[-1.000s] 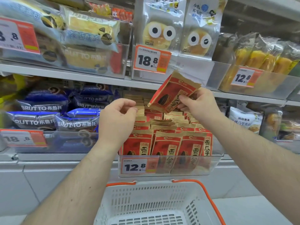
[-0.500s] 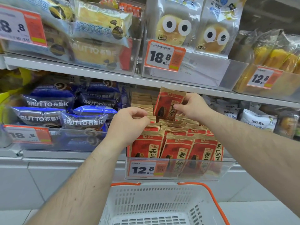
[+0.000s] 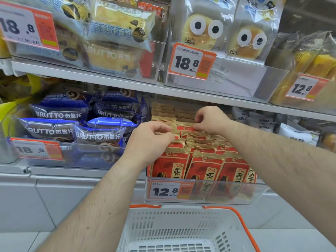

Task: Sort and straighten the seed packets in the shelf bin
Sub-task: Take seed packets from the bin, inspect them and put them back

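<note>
Several red and tan seed packets (image 3: 203, 166) stand in rows in a clear shelf bin (image 3: 258, 193) with a 12.8 price tag (image 3: 165, 190). My left hand (image 3: 151, 140) is over the left rows, its curled fingers pinching the tan top edges of packets there. My right hand (image 3: 211, 120) is further back in the bin, thumb and fingers pinching the top of a red packet (image 3: 187, 127) that now stands down among the middle rows. Both hands hide the packets beneath them.
Blue bread bags (image 3: 98, 135) fill the bin to the left. White snack bags (image 3: 294, 133) sit to the right. The upper shelf edge (image 3: 127, 82) hangs just above my hands. A white shopping basket (image 3: 181, 231) with orange handles is below the bin.
My right hand has brought the raised red packet down and back into the middle rows. My left hand moved slightly forward onto the packet tops. The camera moved closer.
</note>
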`<state>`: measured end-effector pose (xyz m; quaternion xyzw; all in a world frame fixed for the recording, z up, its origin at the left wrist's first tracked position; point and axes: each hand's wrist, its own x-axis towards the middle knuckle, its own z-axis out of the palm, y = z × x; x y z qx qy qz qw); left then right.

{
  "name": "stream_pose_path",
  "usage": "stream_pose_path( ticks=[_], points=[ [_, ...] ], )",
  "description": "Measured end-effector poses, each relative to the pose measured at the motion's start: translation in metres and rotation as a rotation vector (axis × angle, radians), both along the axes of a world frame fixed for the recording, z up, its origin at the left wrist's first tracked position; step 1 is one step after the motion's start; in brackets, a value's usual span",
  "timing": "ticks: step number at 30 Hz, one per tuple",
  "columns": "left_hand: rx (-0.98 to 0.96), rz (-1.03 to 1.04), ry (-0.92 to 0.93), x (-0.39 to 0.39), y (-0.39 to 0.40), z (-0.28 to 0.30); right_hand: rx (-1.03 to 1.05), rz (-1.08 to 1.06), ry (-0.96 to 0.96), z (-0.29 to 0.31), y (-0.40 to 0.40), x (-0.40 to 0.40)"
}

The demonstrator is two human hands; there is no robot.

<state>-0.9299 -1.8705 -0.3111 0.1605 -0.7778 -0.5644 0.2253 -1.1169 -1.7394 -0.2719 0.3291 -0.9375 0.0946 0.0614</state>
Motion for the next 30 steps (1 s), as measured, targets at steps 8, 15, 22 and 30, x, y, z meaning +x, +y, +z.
stream_pose_path(
  ticks=[8,15,22,30],
  points=[
    [-0.006,0.004,0.004,0.0,-0.001,-0.001,-0.078,0.082,-0.204,0.021,-0.001,0.025],
    [-0.016,0.008,0.002,0.0,0.001,0.001,0.219,0.079,-0.208,0.016,-0.001,0.031],
    [-0.013,-0.002,-0.006,0.003,0.002,0.001,0.229,0.126,-0.088,0.024,0.017,0.051],
    [-0.035,-0.02,-0.009,0.009,0.005,0.004,-0.146,0.105,0.211,0.042,0.043,0.064]
  ],
)
